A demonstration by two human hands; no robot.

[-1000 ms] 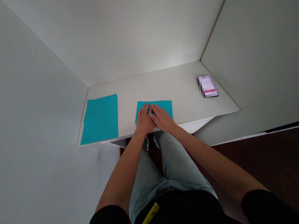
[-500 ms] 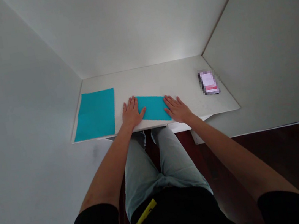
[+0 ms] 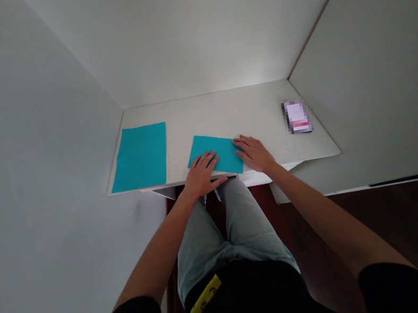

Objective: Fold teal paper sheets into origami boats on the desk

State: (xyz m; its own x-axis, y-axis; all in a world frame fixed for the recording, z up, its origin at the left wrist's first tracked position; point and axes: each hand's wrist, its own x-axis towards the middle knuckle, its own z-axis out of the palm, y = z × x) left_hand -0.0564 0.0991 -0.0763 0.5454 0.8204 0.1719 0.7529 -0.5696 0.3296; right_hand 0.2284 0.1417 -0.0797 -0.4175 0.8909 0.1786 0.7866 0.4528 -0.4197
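A small folded teal paper [image 3: 219, 151] lies near the front edge of the white table [image 3: 225, 110]. My left hand [image 3: 201, 173] rests flat on its lower left corner, fingers spread. At the paper's right edge my right hand [image 3: 256, 152] lies flat on the table, its fingertips touching the paper. Neither hand holds anything. A larger teal sheet [image 3: 141, 155] lies flat at the table's left end, apart from both hands.
A phone [image 3: 297, 116] with a lit screen lies at the table's right end. White walls close in the table on the left, back and right. My legs are under the front edge, over a dark floor.
Both hands went from together on the paper's middle out to its two sides. Since then my left hand has come back onto the lower left corner, and the paper has turned slightly.
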